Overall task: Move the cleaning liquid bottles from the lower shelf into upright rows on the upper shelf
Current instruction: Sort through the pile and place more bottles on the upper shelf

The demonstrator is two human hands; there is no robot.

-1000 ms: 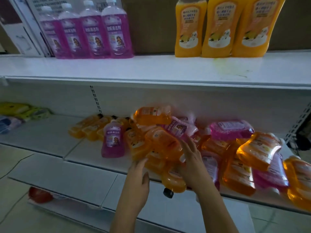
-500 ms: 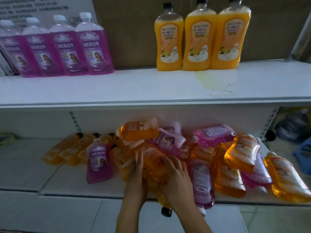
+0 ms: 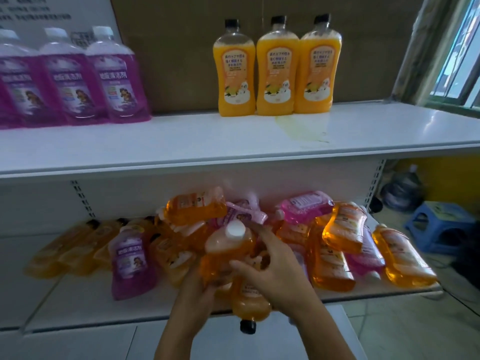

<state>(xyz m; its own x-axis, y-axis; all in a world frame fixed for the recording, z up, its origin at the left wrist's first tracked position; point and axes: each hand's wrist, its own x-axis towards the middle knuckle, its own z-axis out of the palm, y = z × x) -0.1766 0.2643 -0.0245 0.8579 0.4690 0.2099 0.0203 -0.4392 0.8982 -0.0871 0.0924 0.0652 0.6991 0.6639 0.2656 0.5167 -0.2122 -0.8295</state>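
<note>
An orange bottle with a white cap [image 3: 228, 252] is raised upright above the pile on the lower shelf [image 3: 85, 302]. My left hand [image 3: 196, 292] grips its base from the left. My right hand [image 3: 272, 271] holds its right side, thumb across the front and fingers spread. Below it an orange bottle with a black cap [image 3: 250, 306] hangs over the shelf edge. Several orange and pink bottles lie jumbled in the pile [image 3: 335, 255]. One purple bottle [image 3: 131, 263] stands there. On the upper shelf [image 3: 233, 144] three purple bottles [image 3: 75, 84] and three orange bottles [image 3: 276, 71] stand in rows.
A yellow stain [image 3: 301, 128] marks the upper shelf in front of the orange row. Brown cardboard [image 3: 176, 61] backs the shelf. A blue stool [image 3: 439, 227] and a dark bag [image 3: 402, 193] sit on the floor at right. A lower white shelf [image 3: 78, 344] juts out below.
Both hands closed on the white-capped orange bottle and lifted it upright out of the pile. The view tilted up and right.
</note>
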